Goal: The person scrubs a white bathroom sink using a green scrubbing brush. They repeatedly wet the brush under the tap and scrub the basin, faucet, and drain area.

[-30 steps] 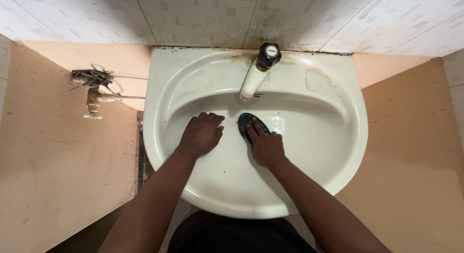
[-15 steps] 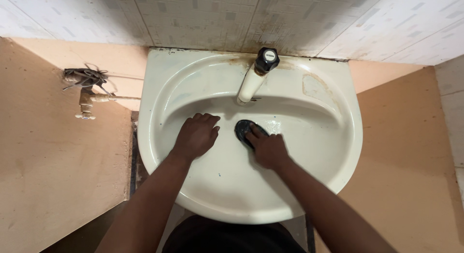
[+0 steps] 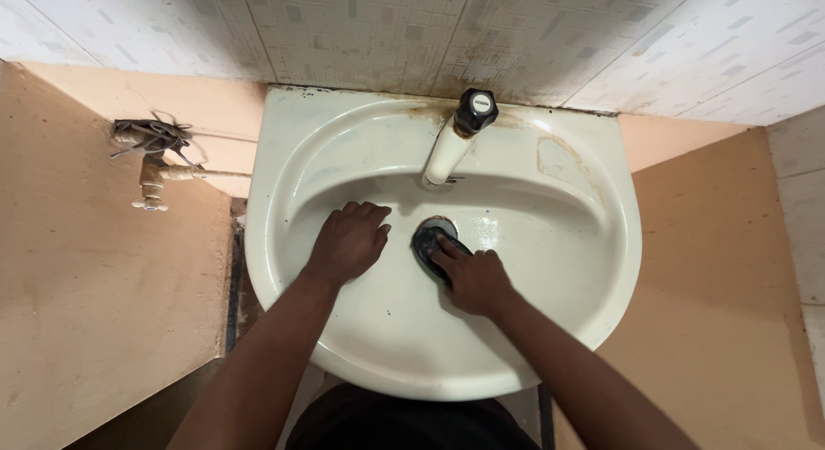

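Tiled wall (image 3: 344,29) backed the stained cream basin (image 3: 601,269); inside, my right hand (image 3: 473,280) pressed a dark scrubber (image 3: 427,238), my left hand (image 3: 348,242) resting flat, empty.

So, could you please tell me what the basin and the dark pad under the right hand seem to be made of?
Basin: apparently glazed ceramic, cream and glossy, with highlights and rust-brown stains near the tap. Dark pad: matt and dark, possibly a scouring pad or rubber; the right hand partly hides it.

Right hand (image 3: 473,279) hides part of the dark scrubber (image 3: 427,240)
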